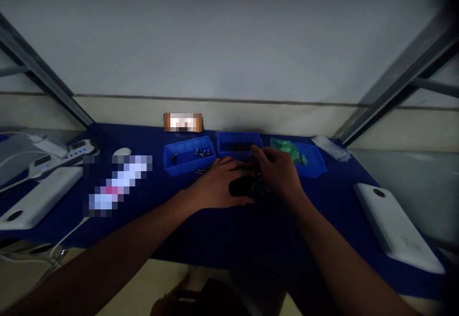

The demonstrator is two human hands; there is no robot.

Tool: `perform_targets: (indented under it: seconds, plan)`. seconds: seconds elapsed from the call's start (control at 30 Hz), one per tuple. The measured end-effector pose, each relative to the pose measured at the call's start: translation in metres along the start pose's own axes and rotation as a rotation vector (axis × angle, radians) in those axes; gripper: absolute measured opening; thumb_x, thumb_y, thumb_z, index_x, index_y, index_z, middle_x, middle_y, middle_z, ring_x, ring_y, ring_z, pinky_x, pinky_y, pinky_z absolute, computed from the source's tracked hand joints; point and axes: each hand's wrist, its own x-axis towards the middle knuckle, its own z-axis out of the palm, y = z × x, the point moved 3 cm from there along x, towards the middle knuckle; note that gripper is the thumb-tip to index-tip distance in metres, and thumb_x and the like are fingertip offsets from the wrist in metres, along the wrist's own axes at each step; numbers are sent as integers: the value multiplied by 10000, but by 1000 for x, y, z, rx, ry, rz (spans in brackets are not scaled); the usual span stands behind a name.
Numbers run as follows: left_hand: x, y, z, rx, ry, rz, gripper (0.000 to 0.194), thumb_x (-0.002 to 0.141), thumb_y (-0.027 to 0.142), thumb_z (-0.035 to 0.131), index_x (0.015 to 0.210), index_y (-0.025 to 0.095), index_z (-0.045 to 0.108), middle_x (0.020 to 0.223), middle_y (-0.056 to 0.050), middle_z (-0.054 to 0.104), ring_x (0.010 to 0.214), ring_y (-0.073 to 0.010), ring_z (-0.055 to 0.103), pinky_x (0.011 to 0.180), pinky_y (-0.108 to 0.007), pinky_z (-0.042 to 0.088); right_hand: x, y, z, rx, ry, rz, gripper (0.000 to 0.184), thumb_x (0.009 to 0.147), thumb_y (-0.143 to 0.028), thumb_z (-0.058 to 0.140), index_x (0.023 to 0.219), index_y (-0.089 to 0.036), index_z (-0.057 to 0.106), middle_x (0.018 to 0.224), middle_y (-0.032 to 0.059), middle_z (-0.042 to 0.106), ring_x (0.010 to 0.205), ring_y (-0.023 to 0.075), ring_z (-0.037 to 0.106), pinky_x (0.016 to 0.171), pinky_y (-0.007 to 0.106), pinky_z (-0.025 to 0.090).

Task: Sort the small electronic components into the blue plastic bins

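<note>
My left hand is wrapped around a small black part above the blue table, partly covering it. From the right, my right hand meets it, thumb and fingers pinched together at the part's upper end; what lies between those fingertips is hidden. Just beyond the hands is a blue bin with dark small pieces inside. Left of that, another blue bin holds several shiny metal pieces. A few thin metal pieces lie beside my left hand.
A blue tray with green plastic stands at right, near a clear bag. White power banks lie at both sides. A lit phone, cable, white mouse-like object and power strip occupy the left.
</note>
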Motion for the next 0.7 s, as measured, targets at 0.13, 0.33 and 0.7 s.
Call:
perform_targets:
  seconds: [0.13, 0.33, 0.7]
  plan:
    - [-1, -1, 3, 65, -37, 11, 648, 865, 596, 783, 1446, 353, 628, 1506, -76, 608, 1312, -363, 556, 1089, -558, 380, -1, -4, -3, -3, 7, -19, 438, 963, -593, 647, 815, -209, 796, 682, 26, 761, 639, 200, 717, 573, 285, 470]
    - [1, -1, 6, 114, 16, 3, 474, 946, 468, 741, 1390, 320, 665, 1441, -46, 661, 1338, -303, 545, 1096, -488, 363, -2, -6, -4, -79, 14, -58, 432, 979, -566, 633, 774, -212, 773, 714, 21, 765, 662, 192, 711, 590, 289, 452]
    - [3, -2, 5, 109, 29, 9, 221, 988, 313, 708, 1197, 287, 776, 1203, -13, 788, 1253, -266, 601, 1003, -463, 391, -3, -8, -3, -56, -7, -104, 417, 990, -541, 631, 771, -214, 770, 673, 22, 751, 626, 191, 710, 586, 296, 461]
